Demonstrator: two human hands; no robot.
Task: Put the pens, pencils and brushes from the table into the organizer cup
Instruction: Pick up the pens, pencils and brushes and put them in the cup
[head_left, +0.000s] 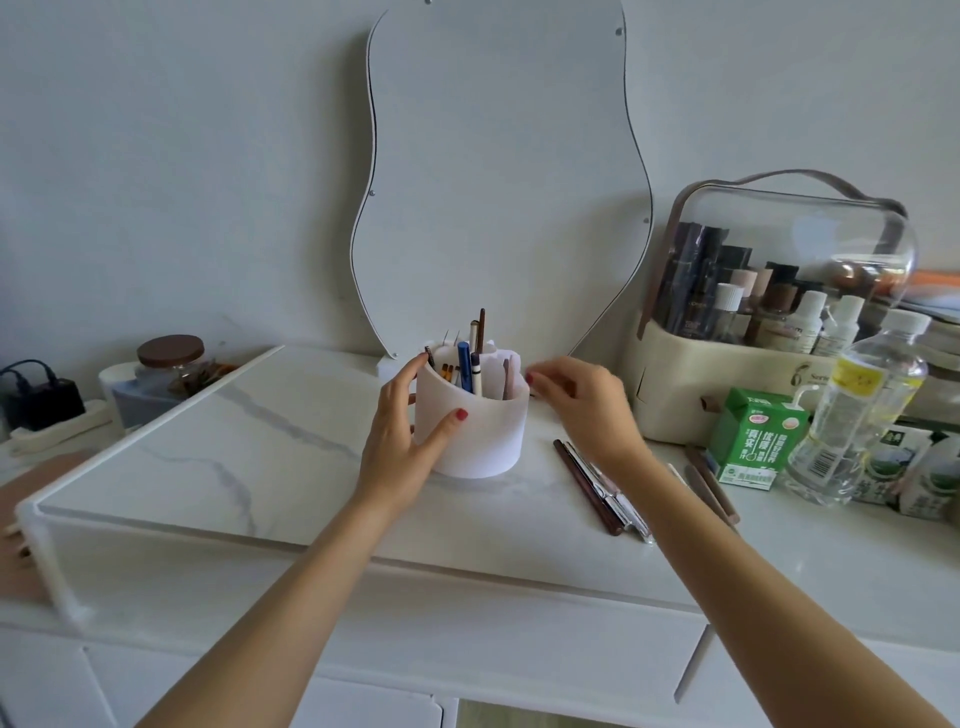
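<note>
There, near the middle of the white marble-look worktop (260, 447), stands the white organizer cup (475, 431), upright, with several pens and pencils (467, 364) already poking up out of its compartments: a blue one, a dark one, a tall brown one and a few thin pale sticks. The left hand (402, 441) wraps the cup's left side, thumb pressed on the front wall and the fingers (410, 371) curled round towards the back, so it is clamped on the cup. The right hand (587, 405) hangs just beside the cup's right rim, its fingers (543, 379) drawn close together; it is blurred and I cannot tell whether anything is pinched in them. Under that wrist, on the worktop to the right of the cup, lies a small bundle of brushes and pencils (597, 488), a dark brown one nearest the cup. Further right two more brown pencils (711, 483) lie beside a green drink carton (753, 441) and a clear plastic bottle (857, 410). Behind those sits a cosmetics case (769, 322) with a clear domed lid, and a wavy-edged mirror (498, 171) leans against the wall behind the cup
</note>
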